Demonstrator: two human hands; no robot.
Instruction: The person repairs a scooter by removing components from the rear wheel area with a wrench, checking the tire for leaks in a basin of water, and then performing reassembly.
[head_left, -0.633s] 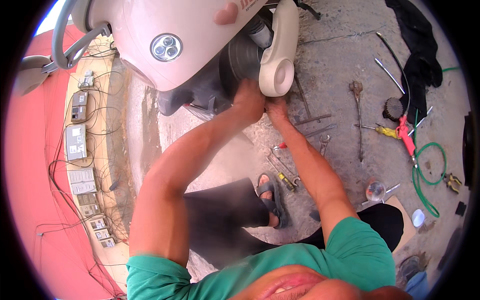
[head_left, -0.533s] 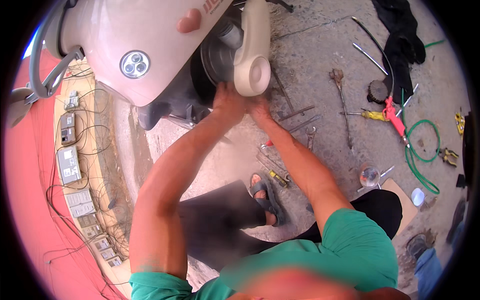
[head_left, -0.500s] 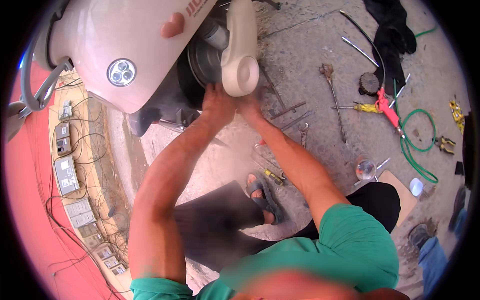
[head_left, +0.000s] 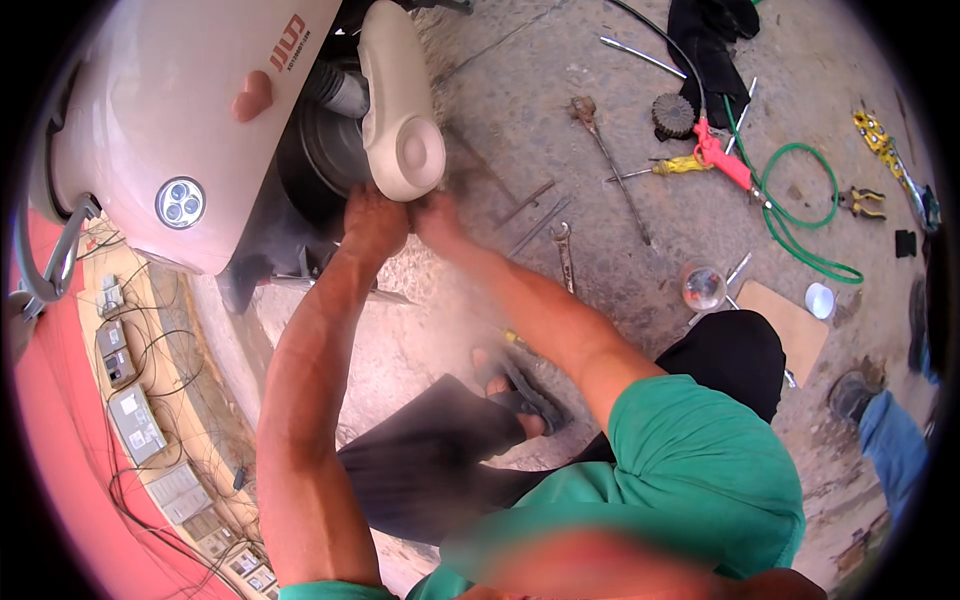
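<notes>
The pinkish-white scooter body [head_left: 140, 140], with a round headlight [head_left: 180, 204], stands at upper left. Its pale fork cover [head_left: 390, 95] hangs beside the dark front wheel [head_left: 335, 150]. My left hand [head_left: 375, 222] reaches to the wheel just below the cover's round end, fingers bent together; what they grip is hidden. My right hand [head_left: 432, 218] is beside it at the cover's lower edge, hazy, its fingertips hidden. A wrench [head_left: 565, 260] and dark metal rods lie on the ground right of my hands.
On the concrete lie a red air gun [head_left: 720, 160] with green hose [head_left: 820, 270], screwdrivers, pliers [head_left: 865, 200], black cloth [head_left: 705, 40], a clear cup [head_left: 703, 290] and cardboard [head_left: 775, 330]. Wired boxes [head_left: 138, 430] line the left. Another person's jeans leg [head_left: 885, 450] is at right.
The view has shifted, carrying scooter and tools leftward in the picture. Both my hands stay at the wheel. The other person's leg shows more.
</notes>
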